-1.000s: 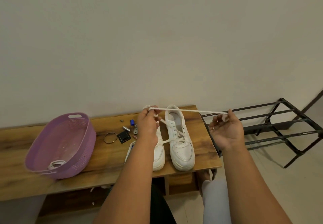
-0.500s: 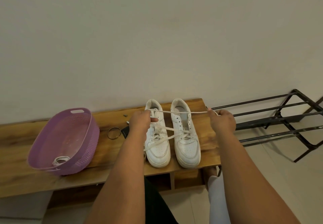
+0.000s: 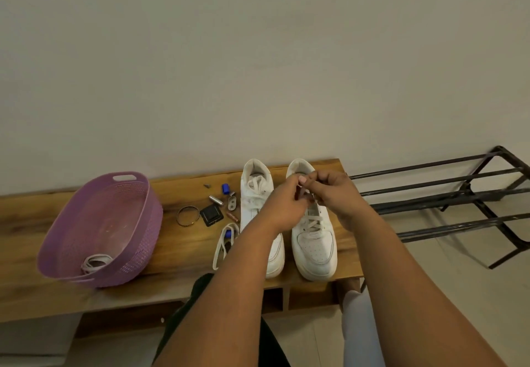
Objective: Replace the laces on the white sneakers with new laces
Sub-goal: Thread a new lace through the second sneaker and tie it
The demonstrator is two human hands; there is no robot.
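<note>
**Both Hands Met Over the Right Sneaker's Top Eyelets**

The two white sneakers stood side by side on the wooden table (image 3: 177,255), toes toward the person. The right sneaker (image 3: 314,240) showed criss-crossed lace over its tongue; the left sneaker (image 3: 259,194) had lace bunched loosely in its opening and its lower half hidden behind the forearm. The left hand (image 3: 284,203) and right hand (image 3: 334,191) were drawn close together above the upper eyelets of the right sneaker, fingers curled inward and touching. They appeared to pinch the lace (image 3: 311,222) between them, though the strand inside the fingers was too hidden to see.

The step in hand looked like finishing the top of that shoe, either feeding the last eyelet or starting a knot. To do it well, both ends would want equal length, the lace kept flat, not twisted, and the lower crossings snugged before anything is tied.

A loose lace (image 3: 225,244) lay on the table just left of the left sneaker. Another coil of lace (image 3: 96,260) sat in the purple basket (image 3: 137,223). Small items, among them a bangle (image 3: 187,216) and a black square piece (image 3: 211,215), lay between basket and shoes.
</note>
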